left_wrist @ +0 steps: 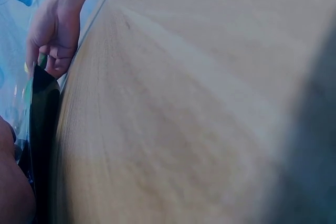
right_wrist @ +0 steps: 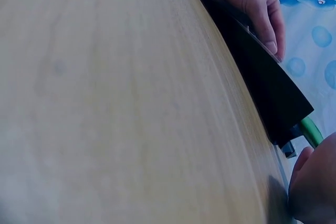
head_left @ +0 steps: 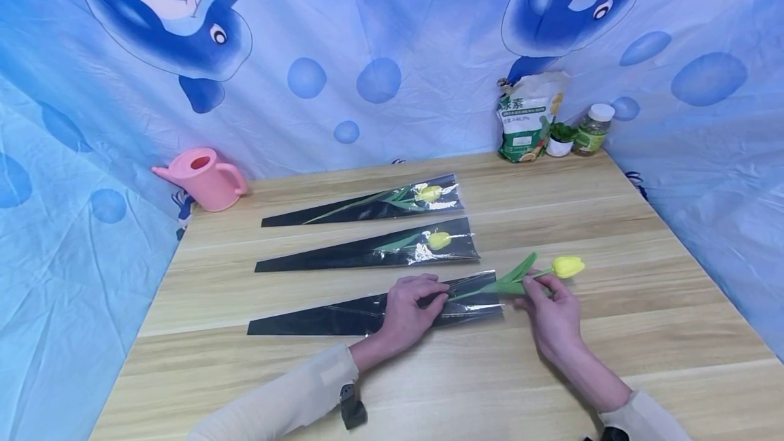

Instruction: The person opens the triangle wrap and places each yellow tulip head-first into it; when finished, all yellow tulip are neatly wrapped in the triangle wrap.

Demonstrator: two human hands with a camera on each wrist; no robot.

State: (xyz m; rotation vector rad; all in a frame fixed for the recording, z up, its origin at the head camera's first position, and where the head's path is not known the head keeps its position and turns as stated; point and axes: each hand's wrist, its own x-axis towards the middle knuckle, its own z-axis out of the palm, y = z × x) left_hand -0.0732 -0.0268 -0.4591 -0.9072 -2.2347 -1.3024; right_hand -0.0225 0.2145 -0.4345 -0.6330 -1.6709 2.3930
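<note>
In the head view, my right hand (head_left: 556, 318) pinches a yellow artificial tulip (head_left: 568, 267) by its green stem and leaves, just below the bloom. The tulip's lower stem runs left into the mouth of a tapered flower sleeve (head_left: 306, 319), black-backed with a clear front. My left hand (head_left: 413, 308) is over that sleeve, thumb and forefinger pinching its clear film near the wide end. The right wrist view shows the sleeve's black back (right_wrist: 262, 72) raised at a slant, with the left fingertips at its edge. Behind lie two more sleeves (head_left: 331, 262) (head_left: 343, 213), each containing a yellow tulip.
A pink watering can (head_left: 211, 182) stands at the table's back left corner. Along the back right are a white and green bag (head_left: 528, 118), a small potted plant (head_left: 560, 141) and a white-lidded jar (head_left: 593, 131). Blue dolphin-print cloth (head_left: 367, 33) hangs behind the wooden table (head_left: 643, 291).
</note>
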